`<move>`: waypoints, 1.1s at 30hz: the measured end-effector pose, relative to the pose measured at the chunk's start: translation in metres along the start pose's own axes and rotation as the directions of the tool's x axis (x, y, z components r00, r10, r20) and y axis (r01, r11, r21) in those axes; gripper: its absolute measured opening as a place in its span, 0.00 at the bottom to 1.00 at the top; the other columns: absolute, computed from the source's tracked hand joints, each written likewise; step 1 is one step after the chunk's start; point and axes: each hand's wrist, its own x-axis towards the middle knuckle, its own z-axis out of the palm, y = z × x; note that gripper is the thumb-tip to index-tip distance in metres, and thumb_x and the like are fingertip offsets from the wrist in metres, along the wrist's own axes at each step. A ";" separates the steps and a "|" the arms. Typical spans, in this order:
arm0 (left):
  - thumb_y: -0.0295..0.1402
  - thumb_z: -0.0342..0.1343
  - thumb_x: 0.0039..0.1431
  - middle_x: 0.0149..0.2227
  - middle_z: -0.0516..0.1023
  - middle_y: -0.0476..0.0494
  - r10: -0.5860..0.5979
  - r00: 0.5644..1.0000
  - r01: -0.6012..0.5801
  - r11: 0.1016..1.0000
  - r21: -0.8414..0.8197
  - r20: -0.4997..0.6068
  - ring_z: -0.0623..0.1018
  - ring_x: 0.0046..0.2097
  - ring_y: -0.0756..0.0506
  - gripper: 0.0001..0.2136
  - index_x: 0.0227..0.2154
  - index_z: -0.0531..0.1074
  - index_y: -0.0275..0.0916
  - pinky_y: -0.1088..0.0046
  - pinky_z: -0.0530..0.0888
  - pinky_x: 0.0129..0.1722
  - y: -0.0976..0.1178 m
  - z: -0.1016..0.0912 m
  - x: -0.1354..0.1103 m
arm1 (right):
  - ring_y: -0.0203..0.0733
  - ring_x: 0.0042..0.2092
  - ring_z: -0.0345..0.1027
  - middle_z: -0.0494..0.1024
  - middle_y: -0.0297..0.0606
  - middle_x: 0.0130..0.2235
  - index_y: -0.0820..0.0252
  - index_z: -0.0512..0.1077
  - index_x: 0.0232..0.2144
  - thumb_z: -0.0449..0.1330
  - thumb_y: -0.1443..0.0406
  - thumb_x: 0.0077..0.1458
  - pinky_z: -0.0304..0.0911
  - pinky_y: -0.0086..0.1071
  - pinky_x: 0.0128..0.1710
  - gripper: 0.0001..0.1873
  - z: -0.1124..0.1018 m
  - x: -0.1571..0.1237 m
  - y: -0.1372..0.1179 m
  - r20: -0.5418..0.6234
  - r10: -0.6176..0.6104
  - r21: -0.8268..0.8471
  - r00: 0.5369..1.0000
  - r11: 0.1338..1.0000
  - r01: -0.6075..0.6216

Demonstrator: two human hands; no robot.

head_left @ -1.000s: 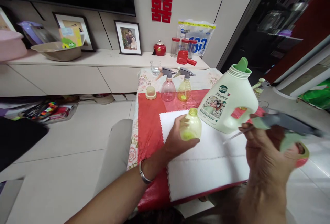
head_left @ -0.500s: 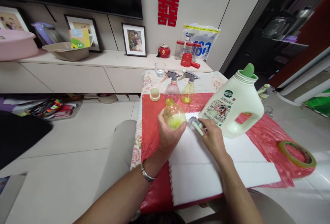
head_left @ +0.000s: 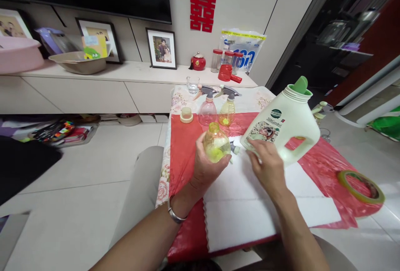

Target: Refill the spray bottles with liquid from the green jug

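Observation:
My left hand (head_left: pixel 210 165) is closed around a transparent yellow spray bottle (head_left: pixel 216 144), which is uncapped, tilted slightly and holds some yellowish liquid at the bottom. Just to its right lies a grey and pale green spray head (head_left: pixel 234 147) on the white sheet (head_left: pixel 237 217), partly hidden behind the bottle. Fingers apart and holding nothing, my right hand (head_left: pixel 268 163) is in front of the large pale green jug (head_left: pixel 292 115); whether it touches the jug I cannot tell. A green spout shows in the jug's uncapped mouth.
Behind the bottle stand a pink spray bottle (head_left: pixel 207 112), a yellow spray bottle (head_left: pixel 227 110), a pale cap (head_left: pixel 186 115) and a glass cup (head_left: pixel 193 84). A roll of tape (head_left: pixel 343 175) lies at right on the red plastic cover (head_left: pixel 184 154).
My right hand has let go of the spray head, leaving it on the white sheet, and moved right toward the jug. My left hand has shifted slightly right with the bottle.

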 end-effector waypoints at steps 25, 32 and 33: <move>0.36 0.74 0.39 0.60 0.65 0.33 -0.165 0.779 0.144 0.986 0.083 0.606 0.67 0.63 0.30 0.46 0.61 0.55 0.44 0.47 0.64 0.62 -0.009 0.001 -0.013 | 0.43 0.49 0.72 0.77 0.42 0.48 0.60 0.76 0.51 0.74 0.57 0.41 0.65 0.43 0.58 0.33 -0.039 -0.016 0.089 -0.208 0.654 0.692 0.727 0.624 -0.363; 0.34 0.74 0.39 0.60 0.66 0.32 -0.152 0.775 0.093 0.988 0.127 0.614 0.67 0.63 0.29 0.46 0.61 0.56 0.42 0.46 0.65 0.62 -0.005 0.000 -0.012 | 0.37 0.40 0.71 0.77 0.38 0.40 0.62 0.77 0.39 0.76 0.60 0.34 0.69 0.33 0.45 0.27 -0.037 -0.009 0.095 -0.182 0.699 0.742 0.691 0.559 -0.370; 0.34 0.74 0.39 0.60 0.66 0.33 -0.151 0.776 0.091 0.987 0.128 0.612 0.67 0.62 0.29 0.45 0.61 0.56 0.43 0.46 0.65 0.62 -0.005 0.000 -0.012 | 0.37 0.39 0.71 0.77 0.37 0.40 0.62 0.77 0.39 0.76 0.60 0.33 0.68 0.32 0.44 0.27 -0.036 -0.008 0.096 -0.181 0.704 0.746 0.687 0.554 -0.371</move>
